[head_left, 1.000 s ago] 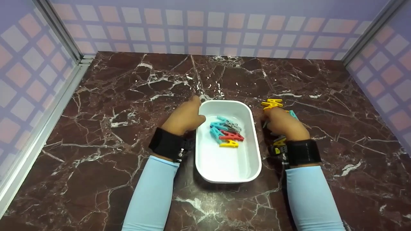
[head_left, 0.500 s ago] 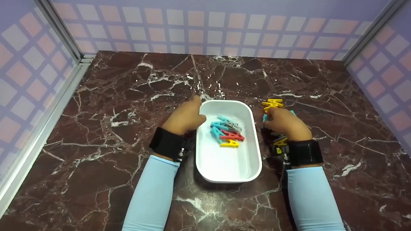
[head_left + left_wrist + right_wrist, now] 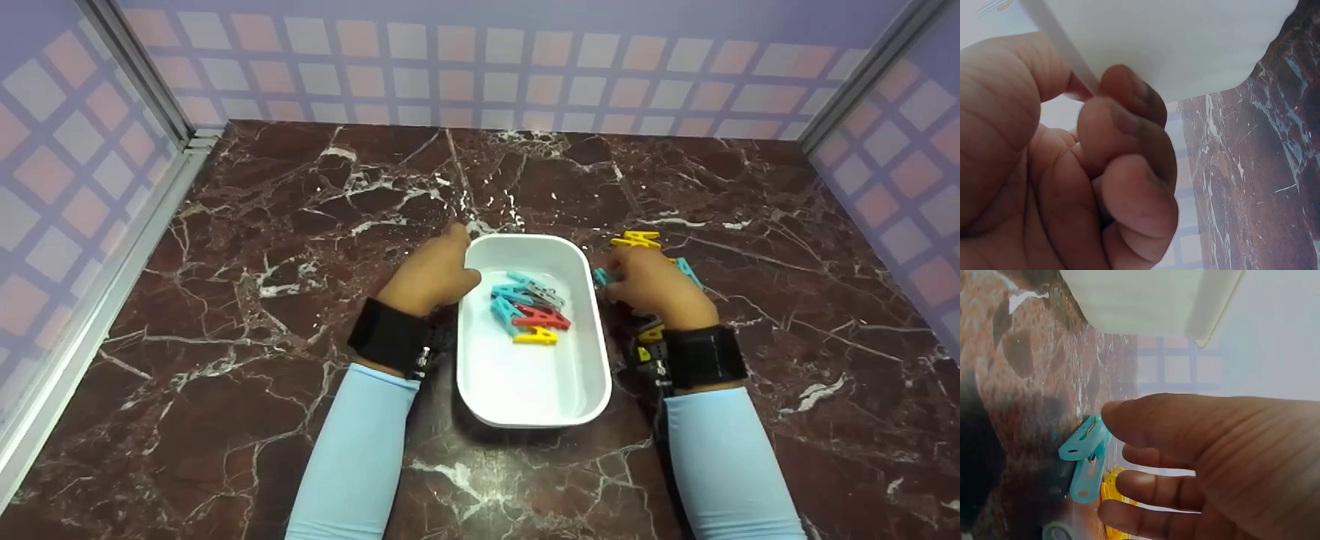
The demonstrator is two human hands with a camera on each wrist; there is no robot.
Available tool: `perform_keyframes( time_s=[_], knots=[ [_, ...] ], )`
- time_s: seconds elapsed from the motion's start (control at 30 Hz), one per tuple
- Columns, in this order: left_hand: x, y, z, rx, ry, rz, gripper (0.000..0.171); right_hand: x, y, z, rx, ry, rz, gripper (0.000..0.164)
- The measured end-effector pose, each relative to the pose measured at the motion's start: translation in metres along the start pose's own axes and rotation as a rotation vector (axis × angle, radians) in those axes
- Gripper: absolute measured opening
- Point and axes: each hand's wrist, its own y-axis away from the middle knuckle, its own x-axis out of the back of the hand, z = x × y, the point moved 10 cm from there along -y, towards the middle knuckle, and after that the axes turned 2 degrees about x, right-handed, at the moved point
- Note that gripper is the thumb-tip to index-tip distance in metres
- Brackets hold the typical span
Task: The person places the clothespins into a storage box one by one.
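Observation:
My left hand (image 3: 431, 274) grips the left rim of a white plastic tub (image 3: 517, 382), thumb on the inner side and curled fingers outside, as the left wrist view shows. Inside the tub lie several clothespins, among them a red clothespin (image 3: 541, 316), a yellow clothespin (image 3: 535, 336) and teal ones. Just off the tub's right side, my right hand (image 3: 652, 285) pinches a teal clothespin (image 3: 1088, 461) with the thumb tip at its end; the index finger is hidden behind the thumb. Its other fingers stretch out loosely in the right wrist view.
Yellow clothespins (image 3: 636, 238) lie beyond the right hand, and another teal clothespin (image 3: 686, 271) shows to its right. A yellow-and-grey clothespin (image 3: 651, 331) sits partly hidden near the right wrist. Patterned panels (image 3: 495, 67) border the dark marbled table (image 3: 300, 225).
My right hand has lifted slightly and shifted left toward the tub, and the teal clothespin has come along with it. The left hand and the tub have stayed in place.

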Motion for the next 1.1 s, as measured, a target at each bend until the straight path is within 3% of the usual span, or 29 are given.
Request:
perform_keyframes(
  time_s=[0.2, 0.43, 0.73, 0.97, 1.1],
  knots=[
    [0.001, 0.0, 0.002, -0.002, -0.008, 0.009, 0.051, -0.002, 0.001, -0.003, 0.026, 0.039, -0.029, 0.041],
    [0.0, -0.001, 0.003, 0.005, -0.025, 0.011, 0.05, 0.004, 0.005, -0.005, 0.037, 0.004, -0.019, 0.04],
    [0.001, 0.0, 0.003, 0.002, -0.011, 0.01, 0.05, 0.03, 0.019, -0.029, 0.176, 0.062, 0.098, 0.012],
    [0.002, 0.002, 0.002, 0.002, -0.011, 0.012, 0.048, 0.046, 0.03, -0.044, 0.189, 0.073, 0.156, 0.029],
    [0.002, 0.002, 0.002, 0.006, -0.01, 0.01, 0.049, 0.05, 0.036, -0.06, 0.217, 0.07, 0.186, 0.03]
  ],
)
